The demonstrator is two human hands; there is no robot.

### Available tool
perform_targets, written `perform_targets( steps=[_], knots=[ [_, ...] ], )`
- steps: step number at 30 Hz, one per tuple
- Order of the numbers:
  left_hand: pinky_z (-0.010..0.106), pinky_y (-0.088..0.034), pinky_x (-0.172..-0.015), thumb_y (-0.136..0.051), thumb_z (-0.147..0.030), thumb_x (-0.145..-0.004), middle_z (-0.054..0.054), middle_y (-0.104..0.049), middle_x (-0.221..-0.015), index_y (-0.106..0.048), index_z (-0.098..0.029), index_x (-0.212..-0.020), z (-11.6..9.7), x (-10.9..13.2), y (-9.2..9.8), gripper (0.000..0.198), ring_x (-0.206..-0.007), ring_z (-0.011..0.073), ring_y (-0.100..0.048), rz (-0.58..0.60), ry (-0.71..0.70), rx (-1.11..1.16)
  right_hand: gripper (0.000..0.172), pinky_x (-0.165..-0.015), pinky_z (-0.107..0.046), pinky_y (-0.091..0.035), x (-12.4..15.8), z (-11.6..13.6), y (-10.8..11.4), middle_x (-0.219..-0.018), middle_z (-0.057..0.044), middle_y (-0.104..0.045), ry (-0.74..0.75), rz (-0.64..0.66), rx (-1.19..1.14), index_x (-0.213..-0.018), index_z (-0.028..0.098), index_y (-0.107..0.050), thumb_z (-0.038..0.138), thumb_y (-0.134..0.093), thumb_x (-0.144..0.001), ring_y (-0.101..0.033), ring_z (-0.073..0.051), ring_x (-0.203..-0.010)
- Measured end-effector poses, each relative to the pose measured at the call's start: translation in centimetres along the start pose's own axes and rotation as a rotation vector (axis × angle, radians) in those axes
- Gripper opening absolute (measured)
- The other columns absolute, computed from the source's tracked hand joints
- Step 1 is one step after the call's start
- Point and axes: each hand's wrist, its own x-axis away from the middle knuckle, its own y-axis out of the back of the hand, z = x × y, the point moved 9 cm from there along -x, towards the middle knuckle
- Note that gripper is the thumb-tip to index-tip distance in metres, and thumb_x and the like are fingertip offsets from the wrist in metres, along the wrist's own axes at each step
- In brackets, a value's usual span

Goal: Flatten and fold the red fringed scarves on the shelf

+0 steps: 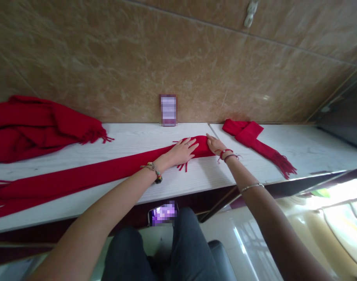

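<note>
A long red scarf [87, 171] lies stretched along the white table, its left fringe near the left edge of view. Its right end is folded over, and fringe sticks out from the fold near my left hand [182, 151]. That hand rests flat on the scarf with fingers spread and a ring on one finger. At the fold's right edge, my right hand [214, 144] pinches the cloth between thumb and fingers. Farther right lies another red scarf [248, 134], bent across itself with its fringe toward the front edge.
A heap of red scarves [40, 128] sits at the back left against the tiled wall [122, 70]. A small framed card [168, 111], blurred out, leans on the wall. Below the front edge of the table [172, 189] is a lit phone [162, 214] near my knees.
</note>
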Motion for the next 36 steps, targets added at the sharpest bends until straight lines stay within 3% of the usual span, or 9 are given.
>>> perform_targets(
  steps=[5,9,13,16,19,23,28,32,36],
  knots=[
    [0.04,-0.022,-0.111,-0.044,-0.03,-0.091,0.011,-0.029,-0.149,-0.034,-0.015,-0.14,2.7,2.9,0.2,0.052,-0.139,0.0254,-0.021,-0.018,0.071,0.036,0.051,-0.106,-0.052,-0.03,-0.3,4.2,-0.5,-0.145,-0.01,-0.037,0.008,0.009,0.061,-0.142,0.016,-0.033,0.024,-0.02,-0.093,-0.037,-0.025,-0.131],
    [0.042,-0.022,-0.111,-0.041,-0.037,-0.093,0.011,-0.028,-0.15,-0.029,-0.011,-0.142,2.7,3.0,0.7,0.057,-0.14,0.0246,-0.019,-0.01,0.093,0.105,0.052,-0.107,-0.055,-0.025,-0.4,5.4,2.4,-0.151,-0.015,-0.023,0.058,-0.109,0.215,-0.138,0.007,-0.037,0.017,-0.031,-0.087,-0.017,-0.03,-0.139],
    [0.042,-0.02,-0.112,-0.039,-0.045,-0.092,0.013,-0.024,-0.151,-0.022,-0.008,-0.144,3.3,3.3,1.5,0.066,-0.14,0.0229,-0.016,-0.045,0.127,0.171,0.052,-0.107,-0.047,-0.029,-0.5,8.8,4.4,-0.147,-0.019,-0.031,0.25,-0.199,0.198,-0.136,0.002,-0.039,0.011,-0.03,-0.085,-0.025,-0.027,-0.137],
    [0.045,-0.019,-0.112,-0.039,-0.049,-0.091,0.013,-0.02,-0.152,-0.022,-0.009,-0.144,4.2,3.7,1.2,0.068,-0.141,0.0242,-0.014,-0.041,0.175,0.191,0.05,-0.106,-0.045,-0.032,-0.1,10.6,2.6,-0.143,-0.017,-0.038,0.35,-0.095,0.199,-0.137,0.005,-0.039,0.022,-0.028,-0.091,-0.032,-0.026,-0.134],
    [0.046,-0.021,-0.111,-0.038,-0.046,-0.092,0.013,-0.02,-0.152,-0.021,-0.01,-0.144,4.5,3.9,0.4,0.066,-0.14,0.0228,-0.017,0.009,0.184,0.204,0.049,-0.107,-0.048,-0.029,0.4,9.7,0.5,-0.144,-0.013,-0.039,0.313,-0.007,0.229,-0.139,0.013,-0.038,0.029,-0.026,-0.094,-0.033,-0.025,-0.134],
    [0.044,-0.021,-0.111,-0.036,-0.043,-0.094,0.012,-0.02,-0.152,-0.022,-0.011,-0.144,4.3,3.9,0.0,0.061,-0.141,0.0207,-0.015,0.028,0.166,0.212,0.05,-0.105,-0.054,-0.031,0.5,5.6,-0.5,-0.149,-0.007,-0.03,0.168,0.023,0.157,-0.142,0.021,-0.033,0.033,-0.022,-0.094,-0.029,-0.025,-0.135],
    [0.044,-0.021,-0.111,-0.034,-0.043,-0.094,0.011,-0.019,-0.152,-0.021,-0.014,-0.144,4.3,3.9,0.1,0.059,-0.141,0.0201,-0.013,0.014,0.147,0.225,0.053,-0.105,-0.059,-0.029,0.5,2.2,-0.3,-0.15,-0.007,-0.028,0.072,0.031,0.099,-0.143,0.017,-0.031,0.028,-0.02,-0.092,-0.026,-0.027,-0.136],
    [0.043,-0.018,-0.112,-0.039,-0.044,-0.092,0.012,-0.017,-0.153,-0.017,-0.013,-0.145,4.1,4.1,0.4,0.065,-0.141,0.0203,-0.012,-0.006,0.14,0.208,0.053,-0.104,-0.06,-0.028,0.1,2.7,1.8,-0.148,-0.01,-0.031,0.056,-0.031,0.113,-0.141,0.014,-0.034,0.025,-0.024,-0.091,-0.025,-0.028,-0.137],
    [0.041,-0.016,-0.113,-0.042,-0.046,-0.09,0.015,-0.017,-0.152,-0.016,-0.009,-0.145,3.9,4.1,1.1,0.071,-0.141,0.0216,-0.013,-0.029,0.145,0.185,0.052,-0.106,-0.057,-0.026,-0.3,6.0,4.8,-0.147,-0.014,-0.032,0.165,-0.189,0.1,-0.139,0.009,-0.036,0.024,-0.027,-0.09,-0.024,-0.028,-0.137]
  ],
)
